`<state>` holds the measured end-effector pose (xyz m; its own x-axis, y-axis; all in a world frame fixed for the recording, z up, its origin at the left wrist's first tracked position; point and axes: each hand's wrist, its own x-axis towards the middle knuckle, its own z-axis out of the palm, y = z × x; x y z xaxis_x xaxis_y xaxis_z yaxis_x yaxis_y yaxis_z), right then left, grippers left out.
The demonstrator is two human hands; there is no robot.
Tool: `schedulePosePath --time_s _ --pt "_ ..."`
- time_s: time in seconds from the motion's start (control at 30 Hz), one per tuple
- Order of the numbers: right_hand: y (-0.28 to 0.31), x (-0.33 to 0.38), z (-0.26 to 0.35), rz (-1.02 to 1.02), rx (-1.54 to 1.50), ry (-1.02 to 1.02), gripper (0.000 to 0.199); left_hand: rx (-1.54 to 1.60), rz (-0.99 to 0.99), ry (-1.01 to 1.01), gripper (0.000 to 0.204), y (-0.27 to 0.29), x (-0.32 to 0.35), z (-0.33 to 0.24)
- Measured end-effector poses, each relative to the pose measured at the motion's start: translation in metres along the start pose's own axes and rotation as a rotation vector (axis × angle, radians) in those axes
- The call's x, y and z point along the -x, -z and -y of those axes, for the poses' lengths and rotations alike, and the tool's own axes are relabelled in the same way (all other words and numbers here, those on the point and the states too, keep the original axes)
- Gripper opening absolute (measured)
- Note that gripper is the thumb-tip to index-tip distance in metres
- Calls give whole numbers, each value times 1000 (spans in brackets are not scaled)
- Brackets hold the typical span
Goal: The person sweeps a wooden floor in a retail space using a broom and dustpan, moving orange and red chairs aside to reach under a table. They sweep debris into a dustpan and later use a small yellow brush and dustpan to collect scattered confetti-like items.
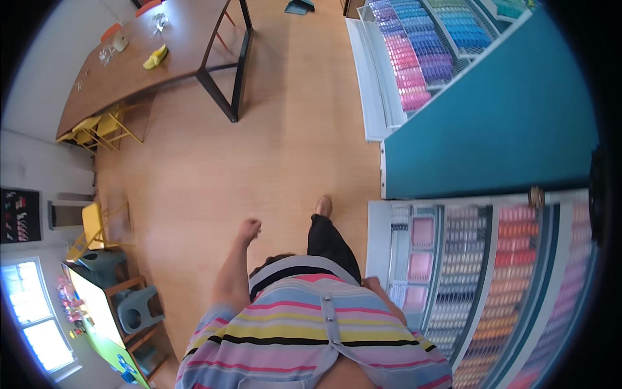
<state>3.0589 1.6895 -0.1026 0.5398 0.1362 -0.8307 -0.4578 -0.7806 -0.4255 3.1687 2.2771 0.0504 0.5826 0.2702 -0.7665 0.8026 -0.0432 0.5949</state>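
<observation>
My left hand [251, 229] hangs in front of me above the wooden floor. Its fingers are curled in, and no object shows in them. Only a small part of my right hand [372, 283] comes into view at my right side, close to the shelf unit [377, 249]; its fingers are hidden. Racks of small coloured packets [460, 272] in grey and white, with red and orange packets [516, 243] beside them, stand on that unit. Nearer to me are pink square packs [420, 266].
A teal panel [492, 139] divides the shelves; beyond it hang pink, purple and blue packets [407, 65]. A long brown table [129, 61] stands far left, with yellow chairs [110, 126]. Grey-blue chairs [137, 310] flank a small low table [97, 305]. My shoe [324, 206] is ahead.
</observation>
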Motion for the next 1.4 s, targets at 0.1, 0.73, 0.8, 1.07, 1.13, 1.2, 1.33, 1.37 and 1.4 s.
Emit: schedulePosePath --time_s 0.1,0.73,0.8,1.07,1.13,1.2,1.33,1.37,1.4 --pt "107 -69 168 118 878 372 16 -125 -175 310 22 38 4 -8" --pt "624 -399 809 -297 -353 117 17 132 -200 42 21 108 -410 -403" --pt "664 -417 865 -347 -382 181 21 169 -256 -54 23 109 -448 -524" --pt "834 -597 1076 -549 -55 505 36 357 -195 -142 22 123 -592 -755" --pt "867 -643 1141 -511 16 584 36 39 -232 -147 26 137 -623 -738" --pt "908 -679 1207 -572 192 667 35 -12 -211 109 30 138 -625 -743" --pt "958 -725 1365 -705 661 768 30 302 -240 529 17 146 -617 -751" --pt "972 -736 1394 -683 741 733 28 340 -238 550 22 144 -613 -776" --pt "975 -732 1445 -672 813 753 27 425 -297 531 23 148 -611 -791"
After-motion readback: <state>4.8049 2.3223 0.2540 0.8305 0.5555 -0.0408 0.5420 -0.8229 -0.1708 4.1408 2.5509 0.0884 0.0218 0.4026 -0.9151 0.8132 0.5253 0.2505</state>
